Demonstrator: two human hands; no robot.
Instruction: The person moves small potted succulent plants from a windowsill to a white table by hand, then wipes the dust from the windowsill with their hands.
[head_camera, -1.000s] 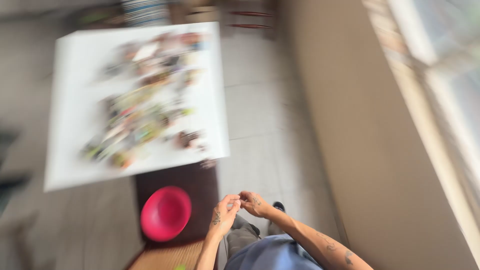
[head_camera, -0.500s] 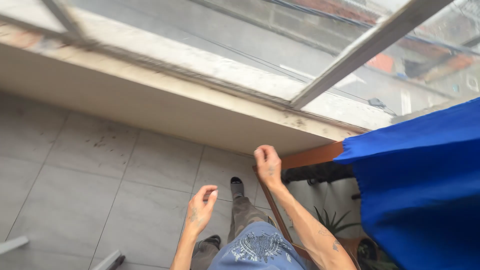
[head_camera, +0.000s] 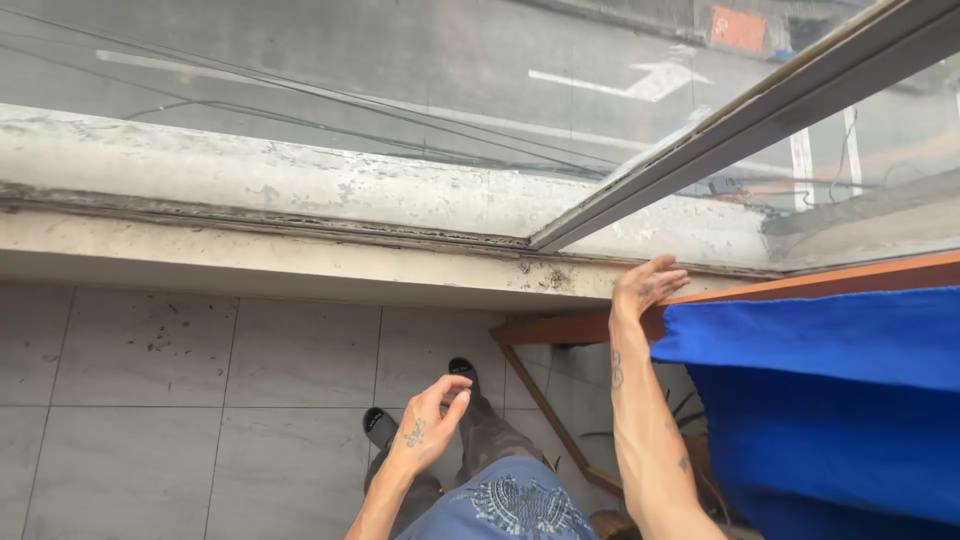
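Note:
My right hand (head_camera: 645, 287) is raised with fingers spread, resting at the corner of a wooden table (head_camera: 600, 325) where a blue cloth (head_camera: 830, 400) begins. It holds nothing. My left hand (head_camera: 428, 428) hangs low above my legs, fingers loosely apart and empty. Below the hands I see my grey trousers, a blue printed shirt (head_camera: 515, 510) and dark shoes (head_camera: 380, 425) on the tiled floor.
A worn window sill (head_camera: 270, 190) runs across the view, with a metal window frame bar (head_camera: 740, 130) slanting up to the right. Through the glass lies a street far below. Grey floor tiles (head_camera: 150, 420) stretch to the left. A plant sits under the wooden table.
The view swung from a cluttered white table to the window. My hands parted; the right one rose to the wooden table's corner by the blue cloth, the left stayed low.

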